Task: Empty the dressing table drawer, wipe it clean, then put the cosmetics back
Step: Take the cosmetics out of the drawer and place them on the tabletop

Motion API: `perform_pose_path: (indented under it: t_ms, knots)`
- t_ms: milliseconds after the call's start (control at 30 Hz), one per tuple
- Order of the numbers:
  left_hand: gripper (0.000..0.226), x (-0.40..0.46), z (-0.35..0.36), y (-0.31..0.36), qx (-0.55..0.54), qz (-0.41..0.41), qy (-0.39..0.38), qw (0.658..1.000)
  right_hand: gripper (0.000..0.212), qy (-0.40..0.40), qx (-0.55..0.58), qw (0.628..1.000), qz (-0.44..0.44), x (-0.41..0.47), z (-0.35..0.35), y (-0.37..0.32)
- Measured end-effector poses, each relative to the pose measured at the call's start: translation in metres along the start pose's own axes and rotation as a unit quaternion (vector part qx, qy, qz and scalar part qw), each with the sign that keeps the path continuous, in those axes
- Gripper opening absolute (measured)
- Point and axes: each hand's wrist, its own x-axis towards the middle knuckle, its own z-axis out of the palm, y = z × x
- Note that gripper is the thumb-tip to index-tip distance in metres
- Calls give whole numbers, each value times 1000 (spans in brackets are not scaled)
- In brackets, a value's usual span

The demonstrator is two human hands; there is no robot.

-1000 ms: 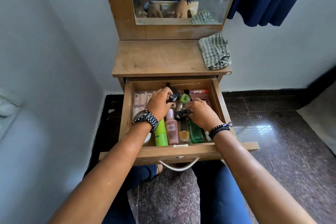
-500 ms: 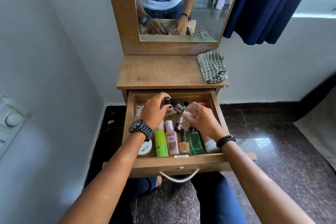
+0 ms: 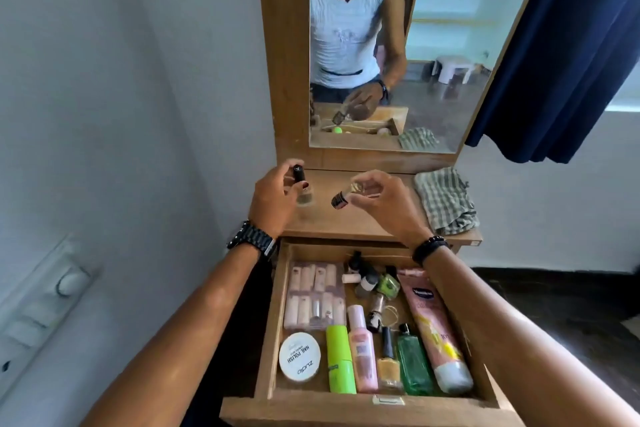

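The wooden drawer (image 3: 273,333) is pulled out and holds several cosmetics: a white nail polish remover tub (image 3: 300,360), a green tube (image 3: 339,359), a pink bottle (image 3: 362,355), a green glass bottle (image 3: 414,364), a pink lotion tube (image 3: 433,329) and a pack of false nails (image 3: 313,295). Above the tabletop (image 3: 349,222), my left hand (image 3: 273,199) holds a black-capped nail polish bottle (image 3: 302,185) upright. My right hand (image 3: 381,199) holds a small clear bottle with a black cap (image 3: 349,196), tilted sideways.
A checked cloth (image 3: 445,201) lies bunched at the tabletop's right end. The mirror (image 3: 391,45) rises behind the tabletop. A grey wall with a switch panel (image 3: 41,302) is close on the left. A dark blue curtain (image 3: 561,45) hangs at the right.
Both hands have lifted out of the drawer, each with a small bottle, and moved up over the tabletop. The camera has tilted up, showing more of the mirror.
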Motion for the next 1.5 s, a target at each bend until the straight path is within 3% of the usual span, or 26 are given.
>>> perform_pose_path:
  t_ms: [133, 533, 800, 967, 1167, 1333, 1500]
  knots:
    - [34, 37, 14, -10, -12, -66, 24, 997, 17, 10, -41, 999, -1, 48, 29, -6]
    - [27, 91, 46, -37, 28, -51, 30, 998, 34, 55, -98, 993, -25, 106, 77, 18]
    - [35, 90, 37, -37, 17, -71, 34, 997, 43, 55, -58, 997, -10, 103, 72, 21]
    - [32, 51, 32, -19, 22, -37, 59, 997, 33, 69, -7, 998, -5, 69, 54, 23]
    - [24, -37, 41, 14, -69, -6, 19, 997, 21, 47, 33, 998, 4, -2, 23, 34]
    - [21, -90, 71, 1, -73, -88, -99, 989, 16, 46, 41, 996, 61, -61, 4, 64]
    - [29, -107, 99, -20, 49, -88, -202, 974, 17, -21, -40, 997, 55, -99, 10, 103]
